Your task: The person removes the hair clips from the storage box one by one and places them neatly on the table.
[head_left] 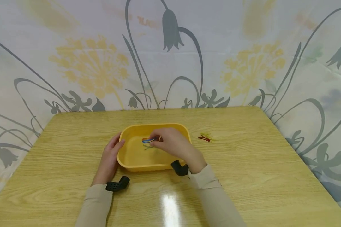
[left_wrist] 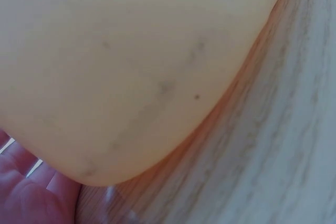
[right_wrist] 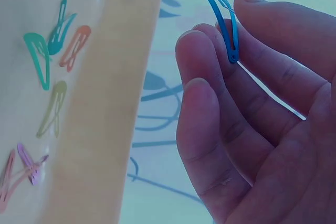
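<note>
A yellow plastic tray (head_left: 156, 126) sits in the middle of a wooden table (head_left: 258, 164). My right hand (head_left: 157, 142) hovers over the tray and pinches a blue snap hair clip (head_left: 148, 141) between thumb and fingertips. The right wrist view shows that blue hair clip (right_wrist: 224, 14) held in my right hand (right_wrist: 236, 31), above the tray wall (right_wrist: 121, 103). Several coloured clips lie inside, among them a teal one (right_wrist: 39, 59) and an orange one (right_wrist: 73, 48). My left hand (head_left: 111, 154) rests against the tray's left side, thumb at the rim. The left wrist view shows the tray's outer wall (left_wrist: 131, 66) and my palm (left_wrist: 26, 192).
A few loose clips, red and green (head_left: 205, 138), lie on the table just right of the tray. A floral cloth (head_left: 170, 53) hangs behind the table and drapes down both sides. Black wrist cameras (head_left: 117, 185) sit on both sleeves.
</note>
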Tool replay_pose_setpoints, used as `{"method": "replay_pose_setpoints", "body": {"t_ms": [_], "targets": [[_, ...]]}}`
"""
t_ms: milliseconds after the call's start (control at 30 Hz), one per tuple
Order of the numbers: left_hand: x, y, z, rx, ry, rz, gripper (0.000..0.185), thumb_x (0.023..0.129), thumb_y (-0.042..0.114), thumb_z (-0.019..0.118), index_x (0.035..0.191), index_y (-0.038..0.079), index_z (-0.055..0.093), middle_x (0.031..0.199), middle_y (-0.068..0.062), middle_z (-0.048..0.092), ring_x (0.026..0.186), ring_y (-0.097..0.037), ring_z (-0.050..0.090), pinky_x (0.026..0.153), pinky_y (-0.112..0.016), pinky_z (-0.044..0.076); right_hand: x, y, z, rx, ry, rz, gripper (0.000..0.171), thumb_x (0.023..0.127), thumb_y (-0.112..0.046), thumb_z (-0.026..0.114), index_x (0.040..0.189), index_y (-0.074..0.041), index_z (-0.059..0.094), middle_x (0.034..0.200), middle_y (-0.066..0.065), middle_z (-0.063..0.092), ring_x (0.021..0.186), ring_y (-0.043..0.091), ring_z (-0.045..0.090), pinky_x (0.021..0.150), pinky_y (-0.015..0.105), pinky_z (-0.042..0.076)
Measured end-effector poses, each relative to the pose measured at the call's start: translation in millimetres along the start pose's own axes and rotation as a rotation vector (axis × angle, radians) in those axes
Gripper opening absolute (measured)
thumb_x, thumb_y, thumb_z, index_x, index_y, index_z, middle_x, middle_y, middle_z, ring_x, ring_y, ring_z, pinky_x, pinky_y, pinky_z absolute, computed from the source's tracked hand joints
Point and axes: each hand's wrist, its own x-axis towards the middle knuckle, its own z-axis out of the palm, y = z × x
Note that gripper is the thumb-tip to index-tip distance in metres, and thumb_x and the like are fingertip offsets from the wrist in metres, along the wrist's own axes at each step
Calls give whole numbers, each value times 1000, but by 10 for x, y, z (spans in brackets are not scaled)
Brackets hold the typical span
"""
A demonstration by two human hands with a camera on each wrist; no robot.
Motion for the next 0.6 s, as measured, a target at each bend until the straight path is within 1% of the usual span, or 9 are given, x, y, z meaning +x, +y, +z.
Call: {"method": "replay_pose_setpoints", "body": {"t_ms": [167,300,367,500,600], "targets": [[-2,-5,-3,7,3,-4,53,97,36,44,145,21,28,148,3,28,130,-16,36,99,-23,40,-21,45,-55,5,10,14,18,90,-27,60,103,-17,66,93,-8,64,80,5,56,70,21,47],[0,-7,-3,10,7,-5,53,97,36,44,145,21,28,149,3,27,130,-16,36,100,-25,39,-35,98,-104,13,17,58,18,90,-28,59,104,-18,65,93,-9,63,80,5,56,70,22,47],[1,-8,-3,12,6,-5,53,97,36,44,145,21,28,149,3,27,130,-16,35,101,-26,39,-42,133,-123,33,19,86,18,90,-29,59,104,-19,65,92,-10,63,79,6,56,68,23,47],[4,-10,-3,16,6,-11,53,97,36,44,145,20,27,149,3,27,131,-16,35,104,-29,36,-62,207,-165,110,16,141,18,91,-28,58,105,-18,65,88,-8,62,73,10,57,62,25,49],[7,-11,-4,12,7,-13,54,97,36,44,145,20,27,149,3,27,131,-15,35,104,-30,35,-80,255,-204,138,24,161,20,90,-28,59,105,-16,65,83,-8,63,69,10,58,62,26,49]]}}
